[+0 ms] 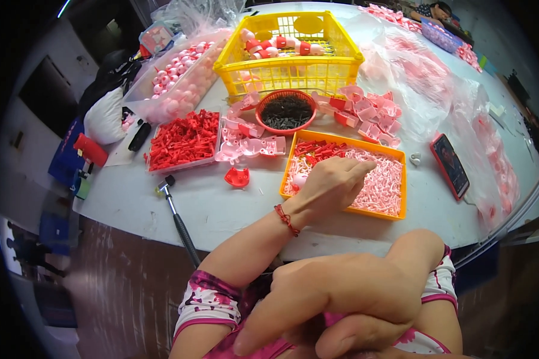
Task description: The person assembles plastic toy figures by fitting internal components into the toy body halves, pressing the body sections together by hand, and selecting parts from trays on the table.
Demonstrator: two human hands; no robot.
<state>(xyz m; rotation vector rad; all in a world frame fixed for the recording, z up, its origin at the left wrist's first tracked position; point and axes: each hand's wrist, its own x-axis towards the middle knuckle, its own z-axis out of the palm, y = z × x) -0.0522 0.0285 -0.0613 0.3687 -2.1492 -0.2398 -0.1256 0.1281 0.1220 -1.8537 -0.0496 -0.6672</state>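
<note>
My left hand point(335, 179), with a red cord bracelet at its wrist, reaches over a yellow-orange tray point(343, 137). Its fingers bend down together toward the small pale-pink plastic pieces point(383, 185); the fingertips are hidden. Red plastic pieces point(320, 149) lie at the tray's far left, and a round pink-and-white part point(299, 179) sits beside my left wrist. My right hand point(347, 293) is raised close to the camera, large in the lower middle. Its fingers are curled, and whatever they hold, if anything, is out of sight.
Behind the tray stand a red basket point(262, 119) of dark pieces and a yellow crate point(287, 75). Boxes of red parts point(185, 140) and pink balls point(179, 75) are left. A hammer point(179, 221) lies front left, a phone point(450, 166) right. A person point(432, 11) sits far right.
</note>
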